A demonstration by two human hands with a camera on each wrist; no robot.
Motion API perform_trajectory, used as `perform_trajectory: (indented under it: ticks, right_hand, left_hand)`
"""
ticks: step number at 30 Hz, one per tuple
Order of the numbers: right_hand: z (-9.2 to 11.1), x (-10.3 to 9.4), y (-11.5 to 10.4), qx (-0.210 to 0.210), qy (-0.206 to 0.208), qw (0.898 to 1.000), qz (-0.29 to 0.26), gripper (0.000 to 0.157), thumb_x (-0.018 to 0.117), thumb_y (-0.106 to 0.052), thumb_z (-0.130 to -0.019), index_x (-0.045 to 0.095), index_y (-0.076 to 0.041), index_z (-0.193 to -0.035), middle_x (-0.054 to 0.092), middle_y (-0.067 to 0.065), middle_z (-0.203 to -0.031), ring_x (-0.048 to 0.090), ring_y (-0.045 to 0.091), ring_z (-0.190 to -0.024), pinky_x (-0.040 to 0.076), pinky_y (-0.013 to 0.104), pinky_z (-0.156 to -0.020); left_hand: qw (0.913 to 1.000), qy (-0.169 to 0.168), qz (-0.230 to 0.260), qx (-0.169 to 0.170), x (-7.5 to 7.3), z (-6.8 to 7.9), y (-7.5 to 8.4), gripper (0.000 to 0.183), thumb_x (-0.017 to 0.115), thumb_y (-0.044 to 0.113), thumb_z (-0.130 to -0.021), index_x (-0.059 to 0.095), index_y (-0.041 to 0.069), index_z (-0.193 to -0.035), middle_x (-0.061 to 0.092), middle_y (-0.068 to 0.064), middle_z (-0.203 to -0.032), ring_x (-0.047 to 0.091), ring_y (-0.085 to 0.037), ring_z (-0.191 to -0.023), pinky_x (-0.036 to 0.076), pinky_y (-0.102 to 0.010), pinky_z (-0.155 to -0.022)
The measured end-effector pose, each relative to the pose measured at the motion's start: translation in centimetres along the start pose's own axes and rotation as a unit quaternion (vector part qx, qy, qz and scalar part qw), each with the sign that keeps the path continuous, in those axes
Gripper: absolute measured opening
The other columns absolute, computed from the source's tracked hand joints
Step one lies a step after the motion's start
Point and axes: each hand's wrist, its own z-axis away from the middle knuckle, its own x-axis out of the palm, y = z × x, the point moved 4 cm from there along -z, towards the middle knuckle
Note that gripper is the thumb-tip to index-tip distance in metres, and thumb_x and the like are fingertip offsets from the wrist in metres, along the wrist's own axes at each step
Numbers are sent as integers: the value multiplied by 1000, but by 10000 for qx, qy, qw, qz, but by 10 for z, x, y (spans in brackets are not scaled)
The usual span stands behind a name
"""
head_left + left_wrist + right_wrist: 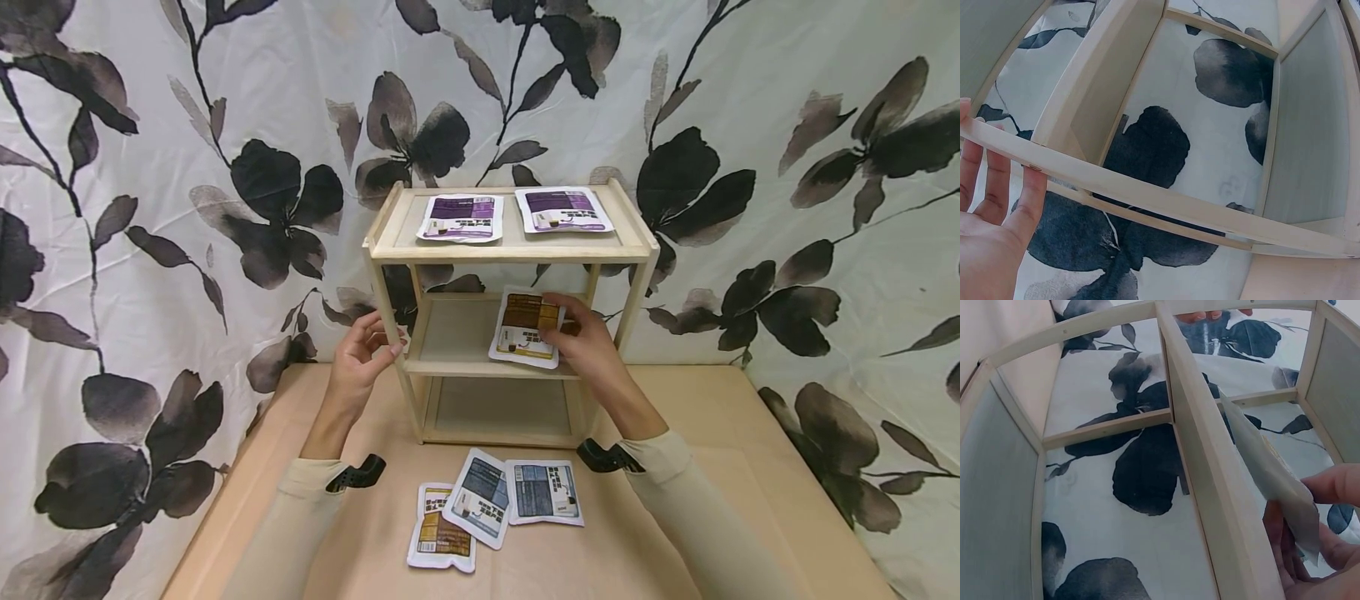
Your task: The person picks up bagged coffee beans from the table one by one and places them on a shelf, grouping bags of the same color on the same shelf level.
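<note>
My right hand (588, 337) pinches a white pouch with a brown and yellow label (525, 327) by its right side. The pouch is tilted, in the opening over the middle shelf (453, 333) of a small wooden rack (513, 252). In the right wrist view the same pouch (1272, 478) shows edge-on between thumb and fingers, beside the shelf board. At the rack's left side, my left hand (358, 362) holds the front left post (1147, 195), thumb and fingers on either side of it. Two purple-labelled pouches (463, 218) lie on the top shelf.
On the table (645, 533) before the rack lie two blue-grey labelled pouches (543, 492) and a brown-labelled pouch (442, 533), one blue-grey pouch overlapping the brown one. The bottom shelf (502, 408) sits just above the table. A flower-patterned cloth (285, 208) hangs behind.
</note>
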Motion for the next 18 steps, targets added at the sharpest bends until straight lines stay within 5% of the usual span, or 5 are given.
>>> perform_trajectory:
  ticks: [7, 10, 18]
  right_hand:
    - [-4, 0, 2, -70, 77, 9998, 178, 63, 67, -12, -92, 47, -17, -151, 34, 12, -160, 27, 31, -146, 28, 54, -113]
    - [-5, -1, 2, 22, 156, 9996, 231, 63, 63, -11, -92, 46, -17, -152, 31, 12, -162, 24, 32, -150, 26, 55, -115]
    - [-7, -2, 3, 326, 251, 9985, 358, 63, 55, -9, -94, 39, -11, -156, 19, 19, -166, 16, 36, -152, 19, 57, -120]
  left_hand:
    - [10000, -37, 16, -36, -1, 0, -2, 49, 64, -11, -92, 56, 4, -137, 64, -9, -112, 61, -21, -101, 54, -26, -82]
    - [10000, -57, 16, -22, -1, 0, -2, 50, 64, -11, -92, 59, 11, -137, 63, -13, -113, 60, -21, -101, 54, -26, -82]
    - [9999, 35, 23, -109, 0, 2, -2, 49, 65, -11, -91, 58, 8, -136, 65, -9, -112, 61, -22, -100, 54, -27, -81]
